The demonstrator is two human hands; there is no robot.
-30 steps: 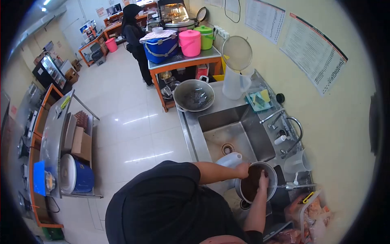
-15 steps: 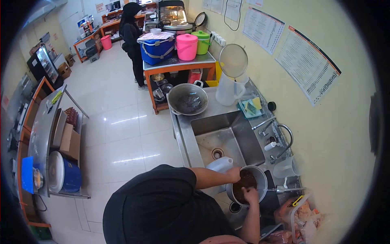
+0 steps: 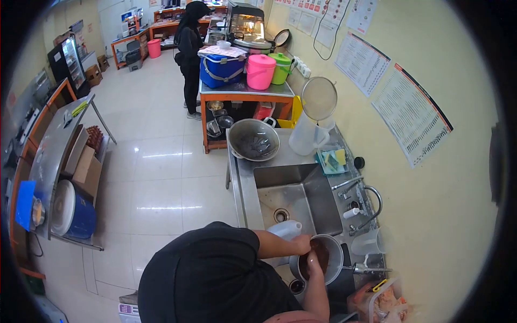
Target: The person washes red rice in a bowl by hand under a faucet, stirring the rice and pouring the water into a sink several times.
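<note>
A round silver-grey pot [image 3: 336,257] stands by the near end of the sink, with brown contents [image 3: 323,253] inside. At its rim on the far-left side, my left hand [image 3: 302,245] is closed on the edge. My right hand [image 3: 313,265] reaches down into the pot, its fingers hidden in the brown contents. Beside my left forearm lies a translucent white plastic jug [image 3: 285,230], partly covered by the arm.
The steel sink [image 3: 323,207] has a tap [image 3: 377,199] along the wall. A large wok-like pan [image 3: 254,141], a clear pitcher [image 3: 307,139] and a strainer [image 3: 319,98] are beyond it. A plastic tub [image 3: 385,301] sits nearby. Another person [image 3: 191,59] stands farther back.
The camera view has shifted, moving the sink and pot slightly in the picture. My right hand has moved within the pot, closer to my left hand, which stays at the rim.
</note>
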